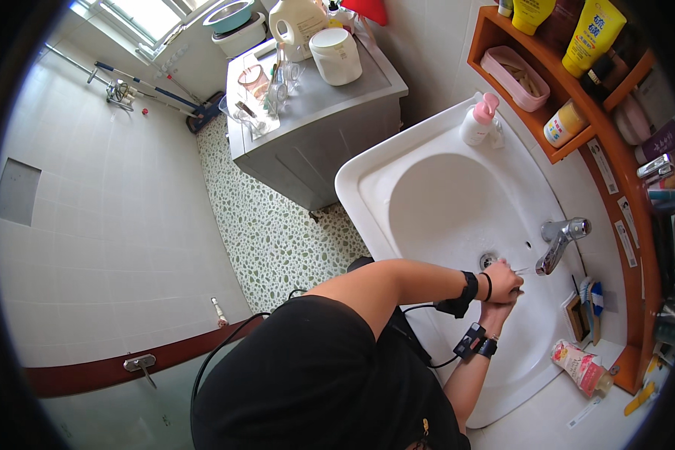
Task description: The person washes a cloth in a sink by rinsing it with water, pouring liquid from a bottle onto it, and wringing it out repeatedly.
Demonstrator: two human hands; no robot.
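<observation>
Both hands meet over the white washbasin (427, 202), close to its drain (487, 260) and just left of the chrome faucet (556, 246). My left hand (505, 280) is closed, its fingers bent against the other hand. My right hand (496, 310) lies just below it, partly covered, and looks closed too. A thin pale streak shows between the left fingers and the spout; I cannot tell whether it is water or an object. Black devices are strapped round both wrists, with a cable running from them.
A white pump bottle (475, 126) with a pink top stands on the basin's back-left corner. A pink-labelled tube (580, 367) lies by the right rim. An orange shelf (562, 142) holds toiletries. A grey cabinet (315, 135) with containers stands left of the basin.
</observation>
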